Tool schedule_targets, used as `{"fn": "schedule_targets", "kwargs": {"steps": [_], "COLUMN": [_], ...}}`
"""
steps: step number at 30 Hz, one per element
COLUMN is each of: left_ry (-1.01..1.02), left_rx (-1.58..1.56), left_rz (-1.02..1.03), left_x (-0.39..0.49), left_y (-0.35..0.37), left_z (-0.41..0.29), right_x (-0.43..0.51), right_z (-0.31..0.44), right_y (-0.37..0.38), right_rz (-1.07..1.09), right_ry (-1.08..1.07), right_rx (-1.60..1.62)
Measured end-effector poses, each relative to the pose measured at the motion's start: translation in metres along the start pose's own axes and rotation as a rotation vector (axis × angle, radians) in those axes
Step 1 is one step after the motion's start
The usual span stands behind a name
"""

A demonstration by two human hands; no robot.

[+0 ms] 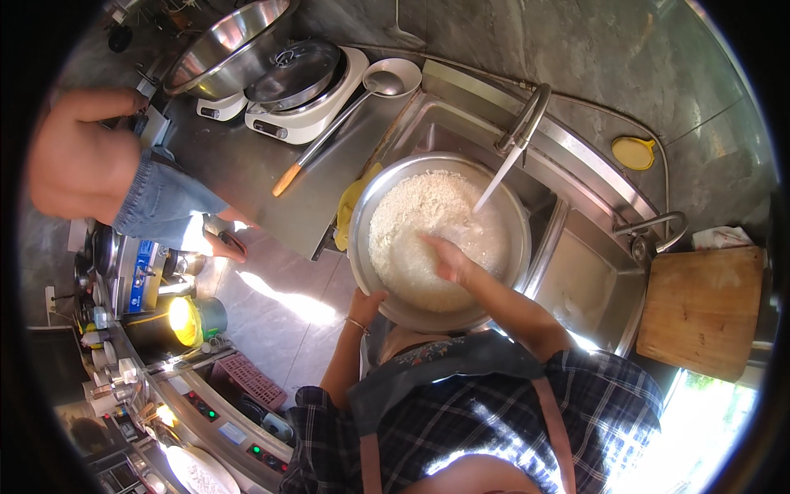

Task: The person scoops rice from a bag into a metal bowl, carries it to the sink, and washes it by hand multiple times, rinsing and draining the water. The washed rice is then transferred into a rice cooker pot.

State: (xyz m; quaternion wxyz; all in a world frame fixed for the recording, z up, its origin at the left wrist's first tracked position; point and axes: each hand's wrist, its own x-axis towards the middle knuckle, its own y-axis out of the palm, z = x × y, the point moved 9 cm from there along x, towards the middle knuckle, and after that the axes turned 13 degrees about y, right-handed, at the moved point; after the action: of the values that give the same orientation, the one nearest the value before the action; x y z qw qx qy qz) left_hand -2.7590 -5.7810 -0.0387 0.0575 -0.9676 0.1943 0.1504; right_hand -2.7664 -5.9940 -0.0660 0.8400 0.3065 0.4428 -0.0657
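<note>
A large stainless steel basin [358, 244] rests over the sink, holding pale rice grains [410, 200] in cloudy water. Water [497, 179] streams from a curved metal faucet [536, 114] into it. At the basin's near left rim, my left hand [368, 304] grips the edge, thumb on top. My right hand [452, 258] reaches inside the basin among the wet rice; its lower fingers dip into the cloudy water, so what they hold is hidden.
A second sink compartment [583, 272] and a wooden cutting board [700, 312] lie right. Left, the steel counter [259, 167] carries a wooden-handled ladle [318, 142], a white bowl [407, 68], scales [296, 126] and a large steel bowl [228, 49]. A yellow cloth [347, 204] hangs beside the basin. Another person [92, 160] stands far left.
</note>
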Motion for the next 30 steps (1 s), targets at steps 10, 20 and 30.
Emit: {"fn": "schedule_targets", "kwargs": {"steps": [10, 20, 30], "left_ry": [0.035, 0.054, 0.032], "left_rx": [-0.062, -0.115, -0.087], "left_rz": [0.01, 0.027, 0.004], "left_x": [0.002, 0.0, 0.001], "left_y": [0.0, 0.006, 0.004], "left_z": [0.008, -0.005, -0.003], "right_x": [0.001, -0.037, -0.032], "right_z": [0.065, 0.052, 0.077], "right_y": [0.04, 0.017, -0.037], "right_rz": [-0.463, -0.589, -0.349], "right_ry": [-0.557, -0.427, -0.231], "right_rx": [-1.796, -2.009, -0.956]}}
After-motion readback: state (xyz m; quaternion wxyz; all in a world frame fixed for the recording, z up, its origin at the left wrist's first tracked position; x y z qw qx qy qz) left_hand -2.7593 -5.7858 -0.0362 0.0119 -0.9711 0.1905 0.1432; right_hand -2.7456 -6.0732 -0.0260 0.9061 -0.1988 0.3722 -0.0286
